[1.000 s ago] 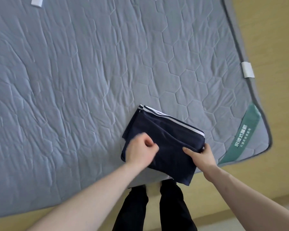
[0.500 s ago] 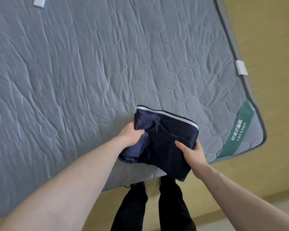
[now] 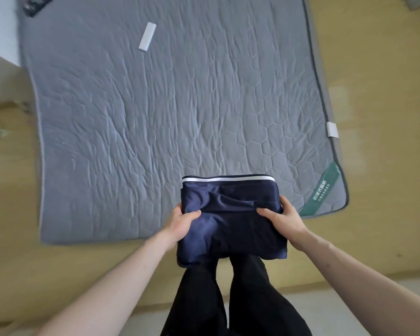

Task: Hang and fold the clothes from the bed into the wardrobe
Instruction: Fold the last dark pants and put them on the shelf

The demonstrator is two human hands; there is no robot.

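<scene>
Navy garment [image 3: 230,214] between gripping hands [image 3: 230,220]

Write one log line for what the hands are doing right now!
left hand: grips folded navy garment | right hand: grips same | garment: lifted at bed edge

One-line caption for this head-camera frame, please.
Both hands, left hand and right hand, grip a folded navy garment above the grey mattress edge.

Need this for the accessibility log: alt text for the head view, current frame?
Both hands, left hand and right hand, grip a folded navy garment with a white stripe, held over the near edge of a grey quilted mattress pad. The person's dark trouser legs show below.
</scene>
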